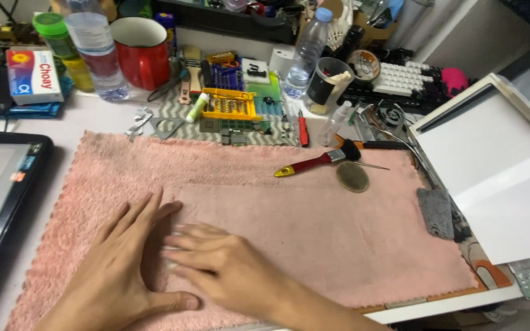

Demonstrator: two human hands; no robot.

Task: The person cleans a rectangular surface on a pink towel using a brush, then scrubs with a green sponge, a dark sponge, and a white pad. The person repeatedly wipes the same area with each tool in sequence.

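At 7 o'clock on the pink towel [314, 220], left hand [121, 270] lay flat, fingers spread, w/ right hand [228, 266] flat beside it, fingers together, holding nothing. Red-handled brush [317, 160] sat well apart at 1 o'clock.

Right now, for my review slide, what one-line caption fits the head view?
Left hand and right hand lie flat on a pink towel; a red-handled brush rests beyond them.
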